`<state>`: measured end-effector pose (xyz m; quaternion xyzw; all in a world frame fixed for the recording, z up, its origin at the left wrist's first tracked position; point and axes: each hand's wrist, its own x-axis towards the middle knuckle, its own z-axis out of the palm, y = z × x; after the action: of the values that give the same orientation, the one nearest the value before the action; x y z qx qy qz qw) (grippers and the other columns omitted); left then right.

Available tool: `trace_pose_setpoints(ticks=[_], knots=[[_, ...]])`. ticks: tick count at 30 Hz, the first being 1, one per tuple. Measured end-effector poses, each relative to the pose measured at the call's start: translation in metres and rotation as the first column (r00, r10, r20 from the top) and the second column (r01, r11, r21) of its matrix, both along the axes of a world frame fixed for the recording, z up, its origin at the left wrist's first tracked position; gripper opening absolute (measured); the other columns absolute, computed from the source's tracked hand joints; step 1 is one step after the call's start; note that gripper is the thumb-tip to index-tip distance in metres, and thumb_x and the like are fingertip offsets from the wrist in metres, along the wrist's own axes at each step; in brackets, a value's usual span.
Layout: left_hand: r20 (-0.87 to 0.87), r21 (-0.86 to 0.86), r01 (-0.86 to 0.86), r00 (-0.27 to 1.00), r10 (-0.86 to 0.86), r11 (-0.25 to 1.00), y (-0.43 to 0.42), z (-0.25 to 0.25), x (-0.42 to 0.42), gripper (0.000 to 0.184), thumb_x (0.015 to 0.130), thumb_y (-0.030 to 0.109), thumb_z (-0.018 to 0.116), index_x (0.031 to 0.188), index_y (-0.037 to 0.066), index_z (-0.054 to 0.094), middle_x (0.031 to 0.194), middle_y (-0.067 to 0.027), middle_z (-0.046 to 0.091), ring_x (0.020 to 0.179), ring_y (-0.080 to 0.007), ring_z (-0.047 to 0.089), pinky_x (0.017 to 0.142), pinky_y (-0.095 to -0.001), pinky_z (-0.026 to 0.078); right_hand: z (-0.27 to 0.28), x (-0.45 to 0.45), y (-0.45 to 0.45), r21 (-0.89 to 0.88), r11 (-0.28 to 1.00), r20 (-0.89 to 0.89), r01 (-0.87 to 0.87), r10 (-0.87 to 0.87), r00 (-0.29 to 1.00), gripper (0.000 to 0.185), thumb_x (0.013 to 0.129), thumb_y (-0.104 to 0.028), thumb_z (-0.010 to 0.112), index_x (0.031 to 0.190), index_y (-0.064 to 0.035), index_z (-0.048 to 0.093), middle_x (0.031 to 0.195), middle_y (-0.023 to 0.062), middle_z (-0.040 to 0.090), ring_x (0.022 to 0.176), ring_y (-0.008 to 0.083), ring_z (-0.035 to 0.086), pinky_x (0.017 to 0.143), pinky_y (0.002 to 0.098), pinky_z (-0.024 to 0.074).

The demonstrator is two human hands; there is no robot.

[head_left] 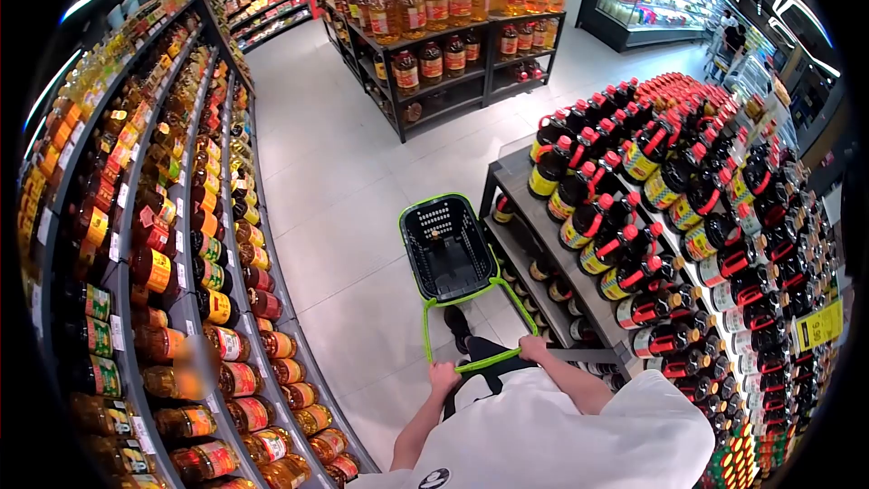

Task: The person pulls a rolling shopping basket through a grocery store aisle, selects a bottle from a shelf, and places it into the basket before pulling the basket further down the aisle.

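Observation:
A black shopping basket cart (450,288) with a green rim stands on the floor in front of me, and its basket looks empty. Its bright green handle (489,362) reaches back toward my body. My left hand (443,378) is closed around the left end of the handle's crossbar. On the right end of the same bar, my right hand (532,349) is wrapped shut. Beneath the handle one dark shoe (458,322) of mine shows on the tiles.
Shelves of jars and bottles (217,306) curve along the left. At right a display rack (534,195) bears dark bottles with red caps. An oil bottle stand (398,118) is ahead. A refrigerated case (625,0) and a distant person (731,34) are at the back right.

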<state>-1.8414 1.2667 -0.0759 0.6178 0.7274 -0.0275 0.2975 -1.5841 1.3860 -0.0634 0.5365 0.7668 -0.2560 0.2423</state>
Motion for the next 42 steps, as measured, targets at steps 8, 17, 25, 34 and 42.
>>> trace_pose_setpoints(ticks=[8, 17, 25, 34, 42], knots=[[-0.130, 0.145, 0.059, 0.991, -0.040, 0.988, 0.062, 0.003, -0.059, 0.032, 0.064, 0.042, 0.060, 0.075, 0.012, 0.061, 0.073, -0.0096, 0.060, 0.077, -0.0236, 0.058, 0.087, -0.0452, 0.033, -0.005, -0.057, 0.064, -0.074, 0.997, 0.063, 0.005, 0.000, 0.998, 0.027, 0.067, -0.023, 0.057, 0.089, -0.0087, 0.063, 0.090, 0.0112, 0.062, 0.085, 0.0254, 0.060, 0.070, 0.0372, 0.0492], [-0.063, 0.087, 0.050, 0.997, -0.044, 0.995, 0.158, 0.006, -0.137, 0.022, 0.070, 0.029, 0.059, 0.082, 0.012, 0.057, 0.082, -0.0064, 0.059, 0.084, -0.0235, 0.056, 0.065, -0.0412, 0.045, -0.030, -0.126, 0.145, -0.145, 0.980, 0.033, 0.135, -0.132, 0.991, 0.024, 0.074, -0.019, 0.051, 0.093, -0.0089, 0.063, 0.096, 0.0103, 0.061, 0.089, 0.0255, 0.059, 0.070, 0.0368, 0.0491], [-0.130, 0.022, 0.128, 0.984, -0.124, 0.992, 0.215, -0.002, -0.177, 0.024, 0.070, 0.031, 0.056, 0.083, 0.012, 0.058, 0.084, -0.0060, 0.059, 0.088, -0.0229, 0.054, 0.067, -0.0424, 0.042, -0.043, -0.158, 0.184, -0.130, 0.966, 0.014, 0.224, -0.224, 0.974, 0.025, 0.072, -0.024, 0.054, 0.090, -0.0083, 0.064, 0.091, 0.0125, 0.062, 0.086, 0.0272, 0.060, 0.070, 0.0388, 0.0489], [0.074, -0.196, 0.235, 0.972, -0.225, 0.952, 0.278, -0.011, -0.263, 0.026, 0.072, 0.031, 0.053, 0.093, 0.016, 0.059, 0.088, -0.0114, 0.060, 0.092, -0.0263, 0.054, 0.072, -0.0431, 0.044, -0.031, -0.230, 0.201, -0.152, 0.939, 0.033, 0.307, -0.306, 0.952, 0.025, 0.073, -0.025, 0.054, 0.088, -0.0069, 0.063, 0.091, 0.0131, 0.061, 0.087, 0.0279, 0.059, 0.070, 0.0393, 0.0487], [0.095, -0.113, 0.287, 0.956, -0.278, 0.951, 0.338, -0.012, -0.378, 0.026, 0.068, 0.030, 0.057, 0.088, 0.013, 0.059, 0.088, -0.0103, 0.058, 0.091, -0.0255, 0.054, 0.073, -0.0418, 0.045, -0.039, -0.339, 0.225, -0.085, 0.918, -0.001, 0.387, -0.389, 0.921, 0.023, 0.073, -0.018, 0.050, 0.088, -0.0065, 0.063, 0.090, 0.0144, 0.061, 0.083, 0.0290, 0.060, 0.068, 0.0402, 0.0488]])
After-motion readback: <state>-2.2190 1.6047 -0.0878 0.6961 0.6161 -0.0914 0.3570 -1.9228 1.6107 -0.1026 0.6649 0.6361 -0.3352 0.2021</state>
